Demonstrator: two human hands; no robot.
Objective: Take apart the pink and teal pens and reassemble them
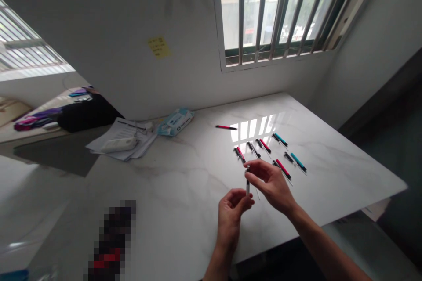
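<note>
A pen [248, 186] stands nearly upright between my hands, its white barrel below and a dark part above. My left hand [232, 210] pinches its lower end. At the top, the thumb and fingers of my right hand [268, 182] close around the dark part. Just below my right hand, a thin white refill [258, 192] lies on the table. Beyond the hands are several sets of pen parts: red barrels [283, 168], teal barrels [298, 162], black pieces [289, 157] and thin refills. Farther back lies a red and black pen [226, 127] that looks whole.
The white marbled table [171, 193] meets the wall below a barred window [273, 13]. Papers [127, 153] with a white device [119, 144] on top lie left of a blue wipes packet [176, 122]. A yellow note [159, 47] is on the wall. A pixelated dark shape [114, 237] covers the lower left.
</note>
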